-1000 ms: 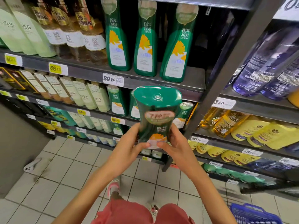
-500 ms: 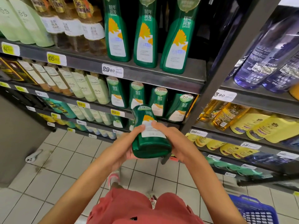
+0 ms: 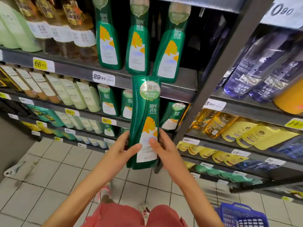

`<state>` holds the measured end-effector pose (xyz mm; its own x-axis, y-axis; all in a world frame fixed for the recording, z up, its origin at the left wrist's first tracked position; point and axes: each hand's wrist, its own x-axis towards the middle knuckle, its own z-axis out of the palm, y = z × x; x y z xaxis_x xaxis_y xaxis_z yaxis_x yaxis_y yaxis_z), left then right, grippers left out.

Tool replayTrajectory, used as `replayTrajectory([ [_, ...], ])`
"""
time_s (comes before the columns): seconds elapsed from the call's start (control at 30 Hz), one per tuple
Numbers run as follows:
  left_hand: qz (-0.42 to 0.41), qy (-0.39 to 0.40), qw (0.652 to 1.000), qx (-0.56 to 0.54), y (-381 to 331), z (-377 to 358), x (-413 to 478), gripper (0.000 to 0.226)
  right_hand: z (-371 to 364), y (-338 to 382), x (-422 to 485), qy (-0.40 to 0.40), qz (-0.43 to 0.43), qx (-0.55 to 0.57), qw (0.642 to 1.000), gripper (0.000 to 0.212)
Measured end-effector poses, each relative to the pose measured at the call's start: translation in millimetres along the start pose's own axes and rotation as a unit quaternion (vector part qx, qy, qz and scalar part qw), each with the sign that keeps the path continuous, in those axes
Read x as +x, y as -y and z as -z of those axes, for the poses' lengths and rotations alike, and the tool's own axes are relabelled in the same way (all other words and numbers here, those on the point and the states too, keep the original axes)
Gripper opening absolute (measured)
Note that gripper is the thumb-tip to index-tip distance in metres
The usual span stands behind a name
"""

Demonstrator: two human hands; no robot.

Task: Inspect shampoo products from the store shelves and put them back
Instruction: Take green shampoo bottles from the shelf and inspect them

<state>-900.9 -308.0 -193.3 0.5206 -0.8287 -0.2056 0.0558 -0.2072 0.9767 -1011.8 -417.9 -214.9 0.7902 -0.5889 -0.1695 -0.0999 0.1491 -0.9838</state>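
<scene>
Evidently for reading, the bottle [image 3: 146, 112] is held upright at mid-view, label [image 3: 147, 154] facing the person. Left hand [image 3: 118, 149] at its 8 o'clock and right hand [image 3: 168, 151] at 4 o'clock both grip its lower half.

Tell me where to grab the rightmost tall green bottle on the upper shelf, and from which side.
Take the rightmost green bottle at mid-body, across its narrow sides, from the front-right: the middle bottle crowds its base on the left, while a dark gap lies open on its right. Free one hand first; the left hand and right hand both grip the held bottle.
</scene>
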Motion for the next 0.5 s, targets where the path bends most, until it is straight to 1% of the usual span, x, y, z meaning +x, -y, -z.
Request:
replayTrajectory([
  [0.13,-0.088,0.007,0.995,0.039,-23,-20,31,0.039,10,17,11,-0.089,0.090,-0.005,0.992,0.048],
  [0.2,-0.126,0.011,0.991,0.040,-35,-28,48,0.039,15,30,20,-0.121,0.094,-0.012,0.988,0.046],
  [0.3,-0.149,0.013,0.988,0.026,-50,-34,72,0.035,23,48,33,-0.154,0.099,-0.019,0.983,0.035],
  [0.4,-0.179,0.010,0.984,0.005,-59,-37,90,0.033,29,64,44,-0.194,0.116,-0.110,0.968,0.037],
  [0.5,-0.197,0.005,0.980,-0.014,-68,-42,107,0.028,33,72,49,-0.246,0.114,-0.208,0.940,0.049],
])
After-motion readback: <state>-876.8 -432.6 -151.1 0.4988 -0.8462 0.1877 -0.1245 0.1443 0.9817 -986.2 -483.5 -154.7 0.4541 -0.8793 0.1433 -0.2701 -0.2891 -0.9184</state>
